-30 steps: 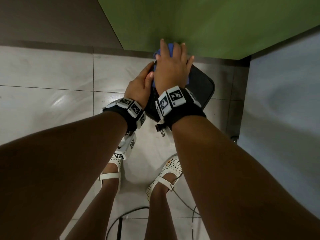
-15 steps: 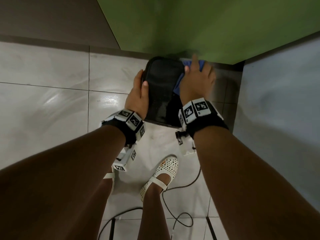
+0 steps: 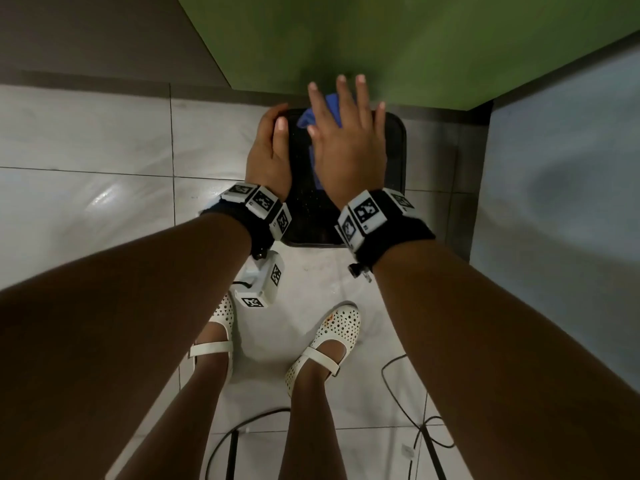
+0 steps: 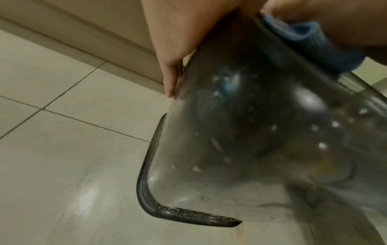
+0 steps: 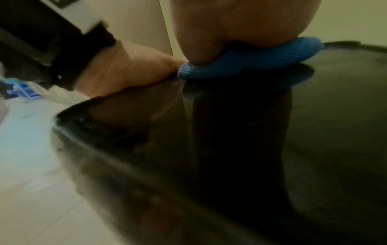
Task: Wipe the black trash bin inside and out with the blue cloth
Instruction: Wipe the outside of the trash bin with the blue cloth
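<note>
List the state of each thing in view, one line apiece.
Black plastic trash bin: on the tiled floor, closed base turned up and toward the camera, speckled with droplets.
Blue ribbed cloth: bunched, pressed flat on the bin's surface.
Right hand: fingers straight, spread, pressing the cloth.
Left hand: grips the bin's left edge, steadying it.

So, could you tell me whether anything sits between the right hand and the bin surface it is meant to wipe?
Only the blue cloth itself, as intended: the right hand presses it flat, fingers straight, against the black trash bin. Nothing else visible stands between them. The left hand holds the bin's left edge, beside the cloth and not under it.
</note>
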A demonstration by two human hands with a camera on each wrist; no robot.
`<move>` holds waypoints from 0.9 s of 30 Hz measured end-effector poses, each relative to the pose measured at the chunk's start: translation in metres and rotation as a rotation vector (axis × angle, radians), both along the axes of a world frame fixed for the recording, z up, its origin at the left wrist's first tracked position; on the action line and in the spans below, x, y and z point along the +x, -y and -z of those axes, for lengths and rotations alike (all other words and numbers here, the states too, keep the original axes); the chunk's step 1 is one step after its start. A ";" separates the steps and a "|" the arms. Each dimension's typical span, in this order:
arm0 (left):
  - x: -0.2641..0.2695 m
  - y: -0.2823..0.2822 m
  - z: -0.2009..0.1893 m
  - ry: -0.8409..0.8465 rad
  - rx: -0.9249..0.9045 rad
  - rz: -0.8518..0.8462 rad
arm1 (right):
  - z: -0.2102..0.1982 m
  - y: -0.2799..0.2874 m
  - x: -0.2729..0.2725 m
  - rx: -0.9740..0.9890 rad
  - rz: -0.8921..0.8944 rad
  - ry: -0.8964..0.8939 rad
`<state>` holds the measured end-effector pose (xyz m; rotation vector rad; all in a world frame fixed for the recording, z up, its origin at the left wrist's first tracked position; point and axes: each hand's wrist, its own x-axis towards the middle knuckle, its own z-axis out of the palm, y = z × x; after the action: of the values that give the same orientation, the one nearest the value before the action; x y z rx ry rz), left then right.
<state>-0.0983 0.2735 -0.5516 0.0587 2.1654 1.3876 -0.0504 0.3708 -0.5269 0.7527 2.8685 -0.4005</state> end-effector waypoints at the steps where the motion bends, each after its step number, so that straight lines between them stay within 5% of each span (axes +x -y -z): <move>1: 0.000 -0.001 -0.001 -0.007 -0.018 0.004 | -0.002 -0.010 0.004 0.022 0.025 0.026; 5: 0.002 -0.001 -0.002 -0.029 -0.054 -0.017 | -0.010 -0.025 0.040 0.031 0.310 0.155; 9: 0.000 0.000 0.000 -0.024 -0.055 -0.025 | -0.003 0.018 0.082 0.071 0.524 0.108; 16: 0.001 0.001 0.000 0.011 0.035 -0.024 | -0.005 0.074 0.055 -0.042 0.212 0.054; 23: 0.000 0.003 0.000 -0.015 0.001 0.012 | -0.005 -0.017 0.021 0.015 0.210 0.099; 27: 0.002 0.002 -0.001 -0.045 -0.030 -0.002 | 0.001 -0.025 0.047 -0.042 0.626 0.088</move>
<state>-0.0962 0.2716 -0.5508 0.0776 2.2229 1.3667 -0.0039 0.3957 -0.5278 1.6092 2.4731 -0.4760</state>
